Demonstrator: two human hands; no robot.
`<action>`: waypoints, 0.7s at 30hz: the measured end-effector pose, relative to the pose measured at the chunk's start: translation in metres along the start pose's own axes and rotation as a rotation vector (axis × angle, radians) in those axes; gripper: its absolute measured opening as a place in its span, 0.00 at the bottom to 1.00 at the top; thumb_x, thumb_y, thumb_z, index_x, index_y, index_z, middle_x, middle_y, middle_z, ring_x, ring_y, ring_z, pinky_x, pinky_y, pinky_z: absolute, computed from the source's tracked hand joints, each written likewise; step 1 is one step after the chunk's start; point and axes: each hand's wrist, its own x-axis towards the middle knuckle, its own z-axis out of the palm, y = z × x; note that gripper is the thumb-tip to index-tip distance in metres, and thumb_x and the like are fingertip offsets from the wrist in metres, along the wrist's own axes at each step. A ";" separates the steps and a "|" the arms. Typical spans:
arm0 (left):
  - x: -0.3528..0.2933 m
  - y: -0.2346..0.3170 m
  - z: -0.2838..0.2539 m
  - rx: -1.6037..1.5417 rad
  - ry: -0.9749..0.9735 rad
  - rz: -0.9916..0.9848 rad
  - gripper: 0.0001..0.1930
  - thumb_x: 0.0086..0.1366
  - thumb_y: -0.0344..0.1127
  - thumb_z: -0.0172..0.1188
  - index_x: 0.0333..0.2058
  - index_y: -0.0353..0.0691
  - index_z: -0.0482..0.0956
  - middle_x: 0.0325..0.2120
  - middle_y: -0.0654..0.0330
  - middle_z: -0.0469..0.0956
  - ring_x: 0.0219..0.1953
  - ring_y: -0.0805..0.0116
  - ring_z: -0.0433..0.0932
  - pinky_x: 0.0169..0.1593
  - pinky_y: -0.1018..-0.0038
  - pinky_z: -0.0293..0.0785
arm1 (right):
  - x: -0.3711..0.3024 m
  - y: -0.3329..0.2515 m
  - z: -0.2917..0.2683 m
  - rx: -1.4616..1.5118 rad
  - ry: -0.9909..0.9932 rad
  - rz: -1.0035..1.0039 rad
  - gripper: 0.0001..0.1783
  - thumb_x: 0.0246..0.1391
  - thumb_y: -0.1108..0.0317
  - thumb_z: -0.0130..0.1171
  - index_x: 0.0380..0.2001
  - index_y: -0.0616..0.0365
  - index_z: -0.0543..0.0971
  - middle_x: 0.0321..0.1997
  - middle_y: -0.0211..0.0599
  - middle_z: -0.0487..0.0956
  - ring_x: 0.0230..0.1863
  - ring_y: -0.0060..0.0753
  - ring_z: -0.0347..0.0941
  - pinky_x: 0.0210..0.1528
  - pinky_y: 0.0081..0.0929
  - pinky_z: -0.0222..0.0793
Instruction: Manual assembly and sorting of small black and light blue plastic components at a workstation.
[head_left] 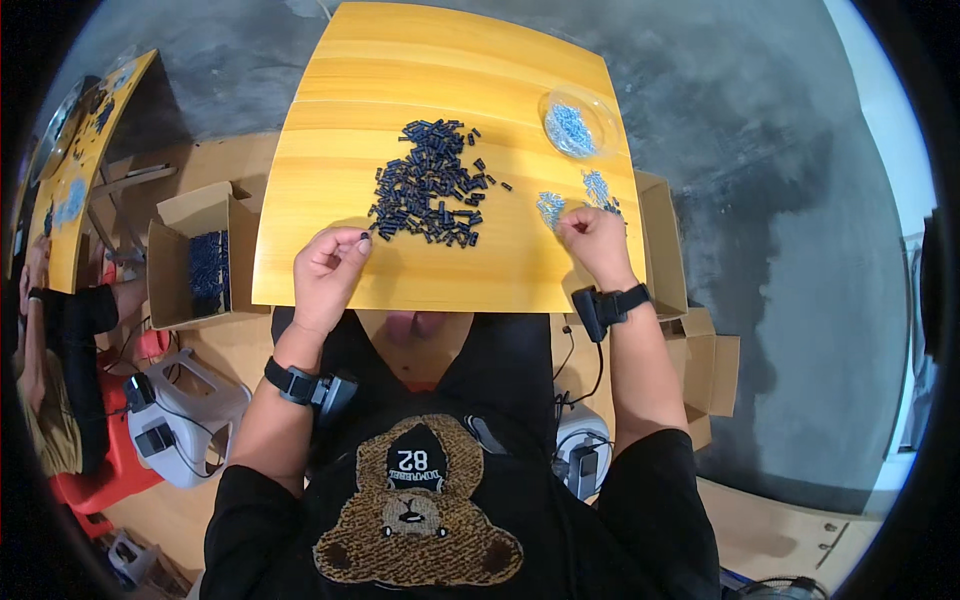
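My left hand (332, 268) is closed at the near left part of the yellow wooden table (330, 150), pinching a small black cylindrical piece (365, 236) between thumb and fingertips. Just beyond it lies a heap of short black cylindrical pieces (425, 185). On the right, my right hand (597, 243) has its fingers pinched together at the edge of a small pile of silvery-blue pieces (550, 208). Whatever those fingertips hold is too small to make out. A second little pile of the same silvery pieces (596, 188) lies just past this hand.
A clear round bowl (603, 120) with more silvery-blue pieces stands at the far right of the table. Cardboard boxes flank it, one at left (190, 215) containing dark pieces, others at right (660, 240). Another person (45, 380) sits at a second table (120, 90) on the left.
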 end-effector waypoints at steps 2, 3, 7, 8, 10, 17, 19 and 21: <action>0.000 0.000 0.000 -0.023 0.005 -0.019 0.05 0.60 0.28 0.60 0.34 0.35 0.78 0.26 0.70 0.73 0.28 0.85 0.68 0.35 0.86 0.66 | 0.001 -0.008 0.002 -0.007 -0.003 0.023 0.03 0.41 0.72 0.59 0.21 0.61 0.79 0.19 0.44 0.77 0.21 0.39 0.75 0.27 0.27 0.69; -0.001 0.000 0.001 -0.031 0.005 -0.016 0.05 0.60 0.28 0.60 0.34 0.35 0.78 0.26 0.70 0.73 0.28 0.85 0.68 0.35 0.86 0.66 | 0.003 -0.009 0.004 -0.045 -0.032 0.025 0.03 0.40 0.72 0.59 0.20 0.61 0.79 0.19 0.44 0.77 0.21 0.40 0.75 0.27 0.28 0.69; 0.001 -0.002 0.002 -0.002 0.008 0.014 0.05 0.60 0.27 0.59 0.34 0.34 0.77 0.26 0.70 0.73 0.28 0.84 0.68 0.35 0.86 0.65 | 0.004 -0.011 0.005 -0.141 -0.061 0.031 0.04 0.40 0.72 0.59 0.20 0.60 0.79 0.19 0.45 0.77 0.22 0.41 0.75 0.27 0.30 0.70; 0.000 -0.001 0.003 -0.001 0.014 0.013 0.05 0.60 0.27 0.59 0.34 0.34 0.77 0.26 0.70 0.73 0.28 0.84 0.68 0.35 0.86 0.65 | 0.006 -0.013 0.006 -0.140 -0.066 0.028 0.04 0.40 0.72 0.59 0.20 0.60 0.79 0.19 0.45 0.77 0.22 0.41 0.75 0.27 0.30 0.70; -0.001 0.001 0.003 -0.020 0.002 0.008 0.04 0.60 0.26 0.59 0.34 0.34 0.77 0.26 0.70 0.74 0.28 0.84 0.68 0.34 0.86 0.65 | 0.008 -0.016 0.008 -0.225 -0.068 0.011 0.04 0.41 0.72 0.57 0.19 0.59 0.79 0.20 0.46 0.77 0.23 0.44 0.75 0.28 0.32 0.70; -0.001 0.002 0.002 -0.033 0.002 0.011 0.04 0.60 0.26 0.59 0.34 0.34 0.77 0.26 0.69 0.74 0.28 0.84 0.69 0.35 0.86 0.66 | 0.007 -0.016 0.019 -0.241 -0.049 0.070 0.04 0.42 0.71 0.56 0.20 0.58 0.79 0.21 0.47 0.77 0.26 0.47 0.75 0.30 0.34 0.71; -0.001 0.004 0.003 -0.030 -0.002 -0.006 0.04 0.60 0.26 0.59 0.34 0.33 0.77 0.27 0.69 0.74 0.28 0.84 0.69 0.36 0.86 0.66 | 0.004 -0.018 0.019 -0.216 -0.042 0.068 0.04 0.42 0.70 0.57 0.21 0.57 0.79 0.22 0.46 0.77 0.26 0.47 0.75 0.30 0.35 0.71; 0.000 0.003 0.003 -0.028 -0.006 0.000 0.04 0.60 0.26 0.59 0.34 0.33 0.77 0.27 0.69 0.74 0.28 0.84 0.69 0.36 0.86 0.66 | 0.003 -0.017 0.020 -0.218 -0.048 0.068 0.04 0.42 0.71 0.57 0.21 0.57 0.79 0.22 0.46 0.77 0.26 0.47 0.75 0.30 0.34 0.71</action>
